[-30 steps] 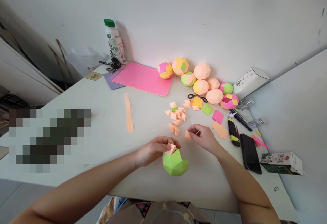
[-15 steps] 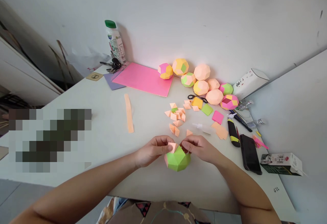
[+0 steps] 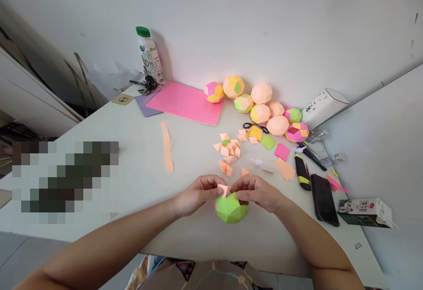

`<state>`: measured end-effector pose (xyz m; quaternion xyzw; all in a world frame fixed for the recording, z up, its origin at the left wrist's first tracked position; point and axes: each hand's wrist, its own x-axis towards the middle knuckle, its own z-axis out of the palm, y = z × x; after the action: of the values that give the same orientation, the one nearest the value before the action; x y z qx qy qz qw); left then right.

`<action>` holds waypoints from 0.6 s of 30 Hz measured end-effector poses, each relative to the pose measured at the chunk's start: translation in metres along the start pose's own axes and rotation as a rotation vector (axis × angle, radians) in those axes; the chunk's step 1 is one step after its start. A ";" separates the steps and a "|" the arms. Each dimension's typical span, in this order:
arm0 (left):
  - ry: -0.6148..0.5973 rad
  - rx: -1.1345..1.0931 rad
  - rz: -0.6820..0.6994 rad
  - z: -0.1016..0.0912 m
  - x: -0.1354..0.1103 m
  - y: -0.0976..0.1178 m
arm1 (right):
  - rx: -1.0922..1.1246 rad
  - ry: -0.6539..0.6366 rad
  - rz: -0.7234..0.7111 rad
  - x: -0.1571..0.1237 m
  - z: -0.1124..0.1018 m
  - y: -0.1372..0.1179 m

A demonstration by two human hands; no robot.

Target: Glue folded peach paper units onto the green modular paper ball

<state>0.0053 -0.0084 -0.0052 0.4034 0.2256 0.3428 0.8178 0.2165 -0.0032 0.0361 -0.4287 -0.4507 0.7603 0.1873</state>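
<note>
Close to the table's front edge, a green faceted paper ball (image 3: 229, 210) with some peach on its left side is between my hands. My left hand (image 3: 203, 193) pinches a small folded peach paper piece (image 3: 223, 190) at the ball's upper left. At the upper right, the fingers of my right hand (image 3: 256, 193) are closed on the ball's rim, thumb on the green paper. Whether the peach piece is joined to the ball I cannot tell. Just beyond my hands lie several loose folded peach pieces (image 3: 228, 149) and a white-tipped glue bottle (image 3: 264, 165).
Several finished paper balls (image 3: 261, 92) sit along the wall beside black scissors (image 3: 247, 125) and coloured paper squares (image 3: 268, 141). Pink sheet (image 3: 185, 102), peach strip (image 3: 167, 146) and white bottle (image 3: 150, 54) are leftward. A cutter (image 3: 302, 171), phone (image 3: 324, 199) and carton (image 3: 365, 213) line the right.
The green ball has turned and shifted slightly to the right. My right fingers have moved a little left, with the thumb further onto its top edge. My left hand keeps its pinch.
</note>
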 end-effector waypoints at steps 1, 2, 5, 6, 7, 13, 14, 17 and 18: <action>0.003 0.003 0.002 0.000 0.000 0.000 | -0.006 0.000 0.006 -0.001 0.001 -0.001; 0.007 0.008 0.004 0.000 0.000 0.001 | -0.014 -0.001 0.014 -0.001 0.001 -0.001; 0.014 0.026 0.008 0.000 0.000 0.002 | -0.029 -0.005 0.021 -0.003 0.003 -0.003; 0.012 0.033 0.009 0.000 0.000 0.002 | -0.030 -0.007 0.017 -0.003 0.004 -0.003; 0.009 0.040 0.010 0.000 0.000 0.001 | -0.028 -0.004 0.013 -0.003 0.004 -0.002; 0.002 0.067 -0.004 -0.001 -0.001 0.000 | -0.007 0.051 -0.009 -0.003 0.004 -0.001; 0.005 0.062 -0.007 -0.001 -0.001 0.000 | -0.013 0.062 -0.023 -0.003 0.005 -0.001; 0.011 0.045 -0.019 0.000 0.000 0.000 | -0.052 0.101 -0.083 -0.002 0.007 -0.001; 0.010 0.041 -0.024 0.000 0.000 0.001 | -0.072 0.113 -0.105 -0.003 0.008 -0.001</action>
<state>0.0050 -0.0081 -0.0045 0.4158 0.2414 0.3302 0.8123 0.2115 -0.0083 0.0400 -0.4531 -0.4881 0.7075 0.2365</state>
